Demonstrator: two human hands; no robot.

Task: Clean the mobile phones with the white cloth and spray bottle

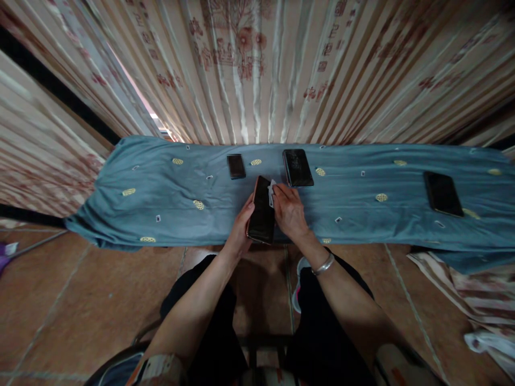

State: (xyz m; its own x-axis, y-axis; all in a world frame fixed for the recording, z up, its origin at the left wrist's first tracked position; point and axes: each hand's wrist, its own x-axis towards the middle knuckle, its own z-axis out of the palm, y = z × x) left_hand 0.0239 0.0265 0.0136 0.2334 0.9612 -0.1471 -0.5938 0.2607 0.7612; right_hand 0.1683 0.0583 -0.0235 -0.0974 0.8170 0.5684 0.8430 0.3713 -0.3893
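Left hand (241, 228) grips a phone (262, 212) by its edge above the blue cloth (161, 198); right hand (287, 209) pinches a white wipe (272, 191) against its screen.

A home room: patterned curtains (257, 69), tiled floor (80, 300), low bench under blue embroidered cloth (161, 198).

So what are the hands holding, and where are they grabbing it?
The left hand holds a dark phone by its left edge. The right hand pinches a small white wipe at its fingertips, against the phone's top right edge.
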